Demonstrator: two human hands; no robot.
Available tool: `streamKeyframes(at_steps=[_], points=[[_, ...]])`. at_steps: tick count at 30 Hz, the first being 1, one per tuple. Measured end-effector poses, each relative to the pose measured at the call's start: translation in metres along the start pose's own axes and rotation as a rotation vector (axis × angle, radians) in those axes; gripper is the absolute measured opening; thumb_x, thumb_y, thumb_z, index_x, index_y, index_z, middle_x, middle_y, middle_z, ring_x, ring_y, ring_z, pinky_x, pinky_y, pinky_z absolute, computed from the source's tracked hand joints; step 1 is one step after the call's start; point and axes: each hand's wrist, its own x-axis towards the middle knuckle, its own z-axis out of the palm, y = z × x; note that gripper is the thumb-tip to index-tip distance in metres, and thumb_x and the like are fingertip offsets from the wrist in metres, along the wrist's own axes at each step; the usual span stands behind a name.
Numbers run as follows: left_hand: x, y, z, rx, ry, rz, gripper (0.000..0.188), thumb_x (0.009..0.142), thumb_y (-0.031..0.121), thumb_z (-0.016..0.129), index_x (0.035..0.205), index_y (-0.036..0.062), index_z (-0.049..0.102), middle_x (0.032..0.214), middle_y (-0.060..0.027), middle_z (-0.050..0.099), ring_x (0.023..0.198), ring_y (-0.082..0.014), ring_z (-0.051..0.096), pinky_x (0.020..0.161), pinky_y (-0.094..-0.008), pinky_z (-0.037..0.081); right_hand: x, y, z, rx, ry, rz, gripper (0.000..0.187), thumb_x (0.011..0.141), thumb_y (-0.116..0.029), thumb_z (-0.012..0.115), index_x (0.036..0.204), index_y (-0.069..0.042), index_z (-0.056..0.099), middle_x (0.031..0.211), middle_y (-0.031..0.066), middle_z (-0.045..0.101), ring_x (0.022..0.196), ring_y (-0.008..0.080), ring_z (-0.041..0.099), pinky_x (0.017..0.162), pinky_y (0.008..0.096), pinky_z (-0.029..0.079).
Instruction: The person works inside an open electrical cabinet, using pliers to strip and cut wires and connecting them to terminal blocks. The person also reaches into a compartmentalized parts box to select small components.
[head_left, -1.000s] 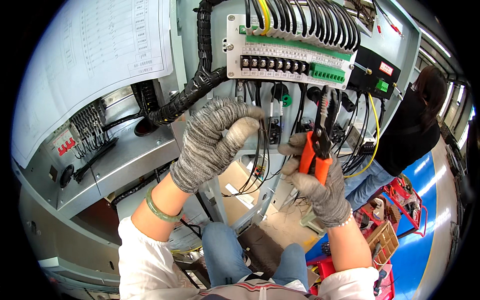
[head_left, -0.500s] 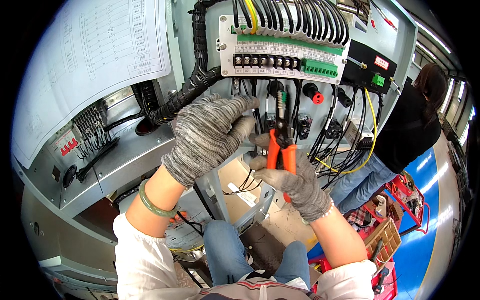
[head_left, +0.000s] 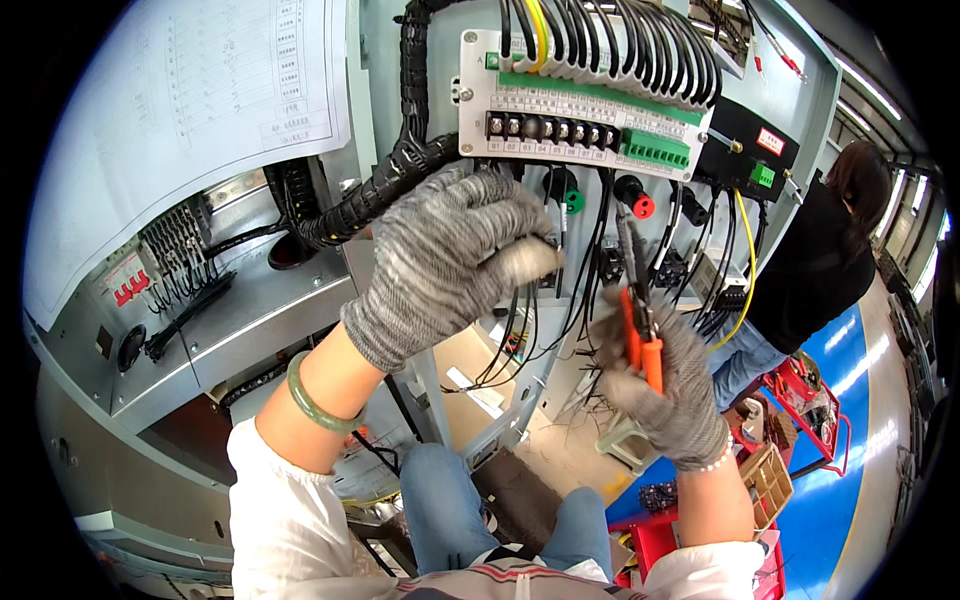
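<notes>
while the right hand clasps orange-handled pliers below the terminal block, the left hand, apart, contents unclear, should steady black wires.

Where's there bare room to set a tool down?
Best bet: the metal ledge, between the round hole and the ledge's front edge, right of the black cable bundle. Also the blue floor beside the pale walkway. Crowded: below the terminal block, where black wires hang near the left hand and right hand holding orange-handled pliers.
</notes>
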Motion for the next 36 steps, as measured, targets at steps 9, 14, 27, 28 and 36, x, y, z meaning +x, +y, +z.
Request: streamKeyframes(at_steps=[9,14,27,28,36], points=[[0.001,-0.003,0.013,-0.307,0.049,-0.194,0.024,0.076,0.021,0.07,0.095,0.005,0.068,0.076,-0.0104,0.065,0.067,-0.0234,0.061,0.066,-0.0331,0.049,0.035,-0.022,0.003,-0.759,0.295,-0.291,0.069,0.056,-0.015,0.074,0.12,-0.002,0.05,0.087,0.018,0.053,0.078,0.0343,0.056,0.069,0.0432,0.046],[0.001,0.001,0.013,-0.337,0.112,-0.158,0.02,0.08,0.016,0.066,0.096,0.0044,0.067,0.073,-0.0101,0.063,0.068,-0.0213,0.061,0.064,-0.032,0.048,0.04,-0.019,0.007,-0.795,0.355,-0.34,0.07,0.055,-0.016,0.075,0.119,-0.003,0.05,0.088,0.0174,0.055,0.079,0.0339,0.056,0.071,0.043,0.046],[0.0,-0.003,0.017,-0.402,0.112,-0.199,0.02,0.081,0.013,0.064,0.099,0.0037,0.066,0.081,-0.0099,0.065,0.073,-0.0181,0.06,0.068,-0.0307,0.048,0.045,-0.014,0.009,-0.759,0.364,-0.375,0.066,0.058,-0.017,0.075,0.118,-0.003,0.052,0.089,0.0171,0.056,0.078,0.0326,0.057,0.07,0.0415,0.048],[0.001,-0.003,0.017,-0.394,0.119,-0.186,0.02,0.081,0.013,0.064,0.099,0.004,0.067,0.081,-0.0099,0.066,0.074,-0.0187,0.06,0.07,-0.0306,0.048,0.045,-0.013,0.008,-0.758,0.363,-0.385,0.065,0.058,-0.017,0.075,0.118,-0.003,0.052,0.088,0.0172,0.056,0.078,0.0327,0.058,0.07,0.0414,0.048],[0.005,0.001,0.014,-0.421,0.035,-0.225,0.021,0.08,0.008,0.068,0.1,0.0029,0.066,0.092,-0.0065,0.067,0.086,-0.0134,0.061,0.081,-0.0289,0.049,0.046,-0.008,0.007,-0.73,0.365,-0.398,0.064,0.058,-0.015,0.073,0.117,-0.001,0.051,0.088,0.0184,0.055,0.079,0.0333,0.058,0.07,0.0414,0.048]])
